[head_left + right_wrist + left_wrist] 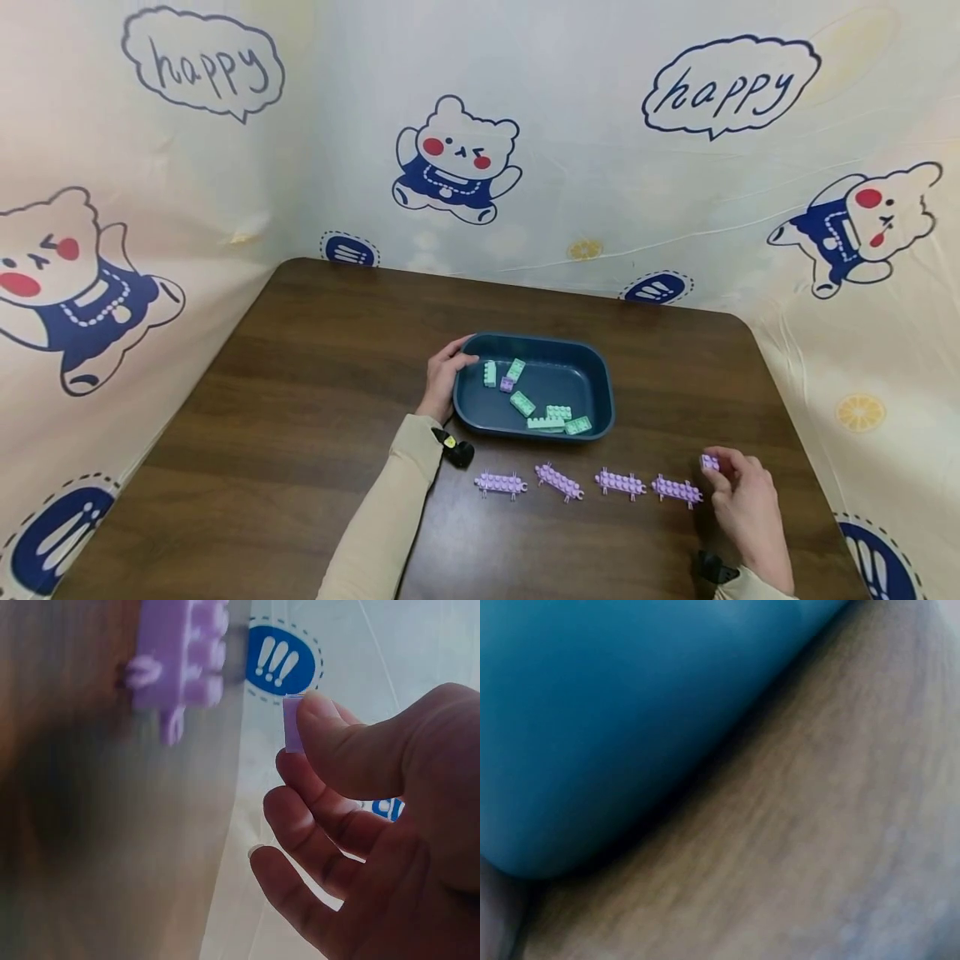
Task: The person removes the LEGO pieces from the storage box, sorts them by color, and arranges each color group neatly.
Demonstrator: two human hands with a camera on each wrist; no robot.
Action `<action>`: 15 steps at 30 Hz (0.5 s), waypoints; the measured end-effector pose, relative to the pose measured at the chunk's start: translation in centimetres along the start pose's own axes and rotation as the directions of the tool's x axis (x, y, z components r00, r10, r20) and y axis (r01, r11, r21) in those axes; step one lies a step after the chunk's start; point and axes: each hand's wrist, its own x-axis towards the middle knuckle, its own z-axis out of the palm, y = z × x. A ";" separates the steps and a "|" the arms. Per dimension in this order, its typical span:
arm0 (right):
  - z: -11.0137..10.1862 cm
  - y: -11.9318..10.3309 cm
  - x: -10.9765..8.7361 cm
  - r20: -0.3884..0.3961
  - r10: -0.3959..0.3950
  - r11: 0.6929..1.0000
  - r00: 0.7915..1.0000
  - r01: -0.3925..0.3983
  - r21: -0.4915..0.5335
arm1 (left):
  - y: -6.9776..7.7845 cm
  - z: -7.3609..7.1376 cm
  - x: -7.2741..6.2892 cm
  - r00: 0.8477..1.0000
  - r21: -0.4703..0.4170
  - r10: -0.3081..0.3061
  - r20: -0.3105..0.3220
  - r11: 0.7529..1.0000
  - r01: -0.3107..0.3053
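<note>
My left hand [441, 382] holds the left end of a dark blue tray [577, 383], its thumb over the rim. Inside the tray lie several mint-green toy bricks [522, 404] and one small purple brick [507, 384]. At the right of the table, my right hand [752, 507] pinches another small purple brick [708, 462] between thumb and fingers. The right wrist view shows this pinched brick [292, 727] up close, partly covered by the thumb. Just left of that hand is a long purple studded brick piece [677, 491] with small side clips.
Several matching purple pieces [620, 483] lie in a row in front of the tray on the brown wooden table [300, 467]. A printed cloth [570, 175] with cartoon bears hangs round the back and sides. The left wrist view holds mostly the tray's outer wall [615, 720].
</note>
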 end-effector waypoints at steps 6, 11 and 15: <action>-0.2 1.3 -1.0 0.036 0.070 0.997 0.997 -0.069 -0.024 | 0.0 0.1 -0.2 1.000 0.011 -0.011 -0.002 1.000 0.011; 0.0 1.8 -1.3 0.069 0.108 0.994 0.992 -0.107 -0.022 | 0.2 0.1 -0.2 1.000 0.023 0.008 -0.017 1.000 -0.008; 0.2 2.1 -1.5 0.092 0.141 0.990 0.986 -0.139 -0.027 | 0.3 0.1 -0.3 1.000 0.033 0.011 -0.013 0.999 -0.011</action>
